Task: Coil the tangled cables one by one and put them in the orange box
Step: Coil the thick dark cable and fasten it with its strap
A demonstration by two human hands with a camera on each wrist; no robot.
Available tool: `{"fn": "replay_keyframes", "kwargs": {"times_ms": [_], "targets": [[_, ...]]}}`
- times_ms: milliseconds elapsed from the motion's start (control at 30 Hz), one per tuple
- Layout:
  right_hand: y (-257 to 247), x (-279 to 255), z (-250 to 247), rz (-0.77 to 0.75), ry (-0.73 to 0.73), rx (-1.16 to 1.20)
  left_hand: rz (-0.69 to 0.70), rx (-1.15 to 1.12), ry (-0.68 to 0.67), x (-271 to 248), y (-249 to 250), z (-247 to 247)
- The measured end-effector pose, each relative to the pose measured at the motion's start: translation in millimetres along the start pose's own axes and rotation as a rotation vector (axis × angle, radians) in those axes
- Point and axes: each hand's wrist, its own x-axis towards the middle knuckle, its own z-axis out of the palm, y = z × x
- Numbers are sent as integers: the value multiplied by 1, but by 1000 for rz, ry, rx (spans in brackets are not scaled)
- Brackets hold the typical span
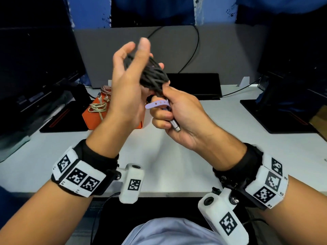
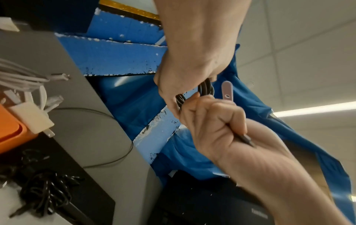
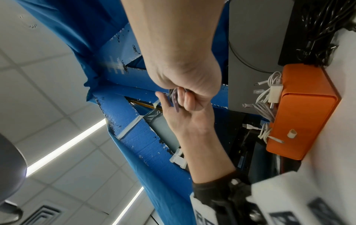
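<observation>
I hold a coil of dark grey cable [image 1: 154, 75] up over the table between both hands. My left hand [image 1: 134, 68] is raised, its fingers wrapped around the top of the coil [image 2: 206, 89]. My right hand [image 1: 164, 112] grips the coil's lower end in a fist, with the silver plug [image 1: 175, 124] sticking out below and a purple strap [image 1: 157, 104] poking left. The orange box [image 1: 93, 117] stands on the table behind my left wrist, with pale cables [image 1: 99, 105] hanging out of it [image 3: 302, 106].
A tangle of black cables [image 2: 44, 190] lies on a dark pad near the box [image 3: 318, 30]. Monitors stand at left [image 1: 35, 68] and right [image 1: 297, 68], with a black stand base [image 1: 194, 85] and a grey partition behind. The white table [image 1: 177, 165] runs below my wrists.
</observation>
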Motion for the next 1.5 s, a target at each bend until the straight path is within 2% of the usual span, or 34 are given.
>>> {"fn": "replay_keyframes", "kwargs": {"times_ms": [67,133,233,300,400,467,633,800,900,1100,1167,1233,1333,1500], "targets": [[-6,1,0,-15,15,19,101,208,-95,-4,-7,1],[-11,1,-2,-22,13,-62,153,353,-148,-7,-12,2],[-14,-4,-4,-8,-74,-222,243,362,-135,-5,-9,1],[-13,-9,-2,-6,-152,-287,355,364,-119,0,-4,-3],[-13,-15,1,-26,-211,-327,517,425,-124,8,0,-9],[-15,-16,0,-15,-232,-294,551,428,-157,6,0,-8],[-16,-14,-1,57,-265,-201,433,238,-288,1,2,-6],[-13,-13,0,48,-274,-181,286,56,-198,-1,8,-6],[-14,-10,-5,52,-254,-176,195,37,-198,-1,4,-5],[-17,-4,-11,19,-225,-207,80,48,-284,5,9,-10],[-16,0,-14,-41,-180,-300,53,50,-248,11,11,-14],[-15,3,-16,-90,-141,-423,56,59,-147,15,11,-17],[-14,6,-20,-88,-133,-522,64,93,-34,19,7,-19],[-15,7,-21,30,-153,-389,101,67,-10,18,1,-20]]}}
